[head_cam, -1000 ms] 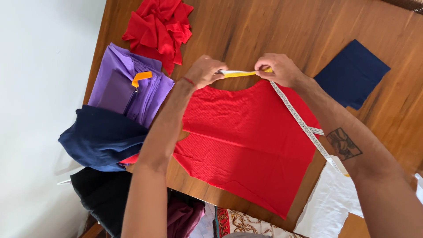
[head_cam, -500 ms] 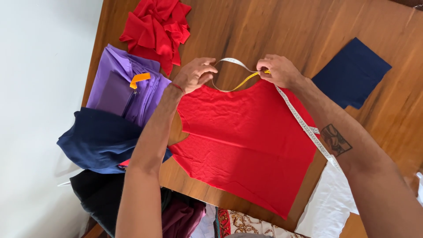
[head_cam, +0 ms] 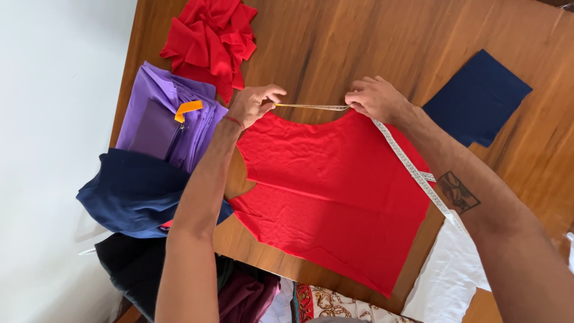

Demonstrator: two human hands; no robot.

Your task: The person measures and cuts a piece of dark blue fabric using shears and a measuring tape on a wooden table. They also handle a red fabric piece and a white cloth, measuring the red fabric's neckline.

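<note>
— Left hand [head_cam: 254, 104]?
— Closed in a pinch on one end of the measuring tape [head_cam: 312, 107], at a corner of the red fabric piece [head_cam: 332, 194].
— Right hand [head_cam: 375, 98]?
— Fingers curled, pinching the tape taut across the curved neckline; the rest trailing down over the forearm.
— Fabric?
— Flat on the wooden table [head_cam: 382, 42], beside purple cloth [head_cam: 161, 116].

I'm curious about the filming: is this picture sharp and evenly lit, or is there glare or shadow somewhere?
Head view: sharp across the red fabric and the measuring tape held taut between the left hand and right hand; soft daylight gives a pale sheen on the wooden table; the dark cloth pile at the lower left sits in shadow.
</note>
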